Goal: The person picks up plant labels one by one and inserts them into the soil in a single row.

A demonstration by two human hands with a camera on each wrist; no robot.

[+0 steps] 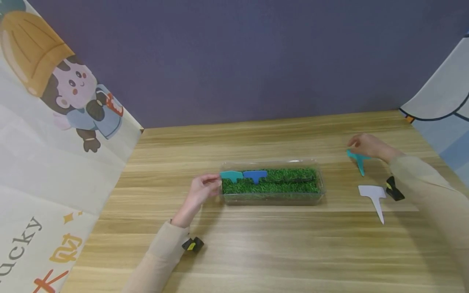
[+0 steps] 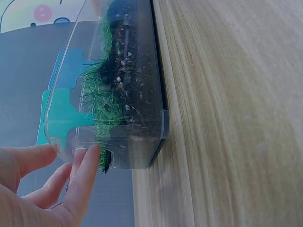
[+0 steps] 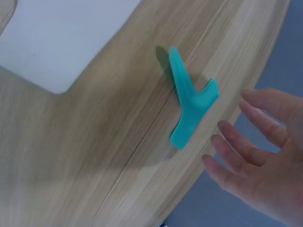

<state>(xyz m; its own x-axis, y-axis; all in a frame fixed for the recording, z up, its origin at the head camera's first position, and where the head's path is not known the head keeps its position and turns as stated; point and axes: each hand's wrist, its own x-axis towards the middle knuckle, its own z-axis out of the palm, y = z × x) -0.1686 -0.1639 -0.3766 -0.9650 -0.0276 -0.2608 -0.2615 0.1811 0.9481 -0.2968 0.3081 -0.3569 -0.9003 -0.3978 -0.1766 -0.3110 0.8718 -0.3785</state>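
Observation:
My left hand is at the left end of a clear plastic box, its fairly straight fingers touching the end wall and rim in the left wrist view. Artificial-looking green grass lies over dark soil inside. Two T-shaped plant labels, one teal and one blue, stand side by side in the grass at the left. To the right, my right hand hovers by another teal plant label on the table. Its fingers are spread and apart from that label in the right wrist view.
A white T-shaped plant label lies on the wooden table nearer me, beside the right forearm. Black straps with yellow marks hang at both wrists. A dark blue panel rises behind the table; printed panels flank it.

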